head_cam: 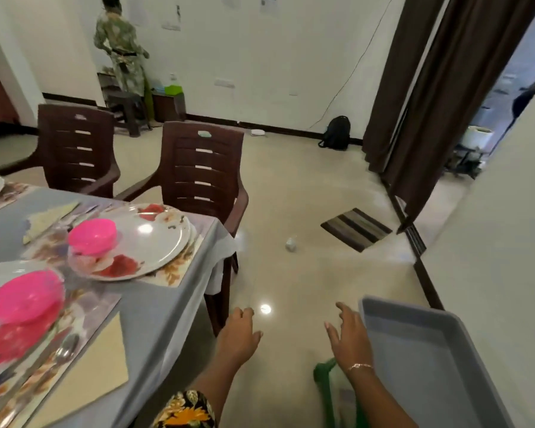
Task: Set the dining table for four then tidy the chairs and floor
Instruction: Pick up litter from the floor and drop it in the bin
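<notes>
Grey tray [430, 359] runs lengthwise away beside right hand [349, 338].

Open floor [306, 186] mid-frame, broken only by small white object [291, 244] and striped mat [356, 229]. Blocked left by counter [161, 304] and chair [203, 171], lower right by grey tray [430, 366].

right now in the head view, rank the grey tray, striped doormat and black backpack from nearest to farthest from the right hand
1. grey tray: right beside the right hand, on its right side.
2. striped doormat: on the floor ahead, by the curtained doorway.
3. black backpack: on the floor against the far wall.
</notes>
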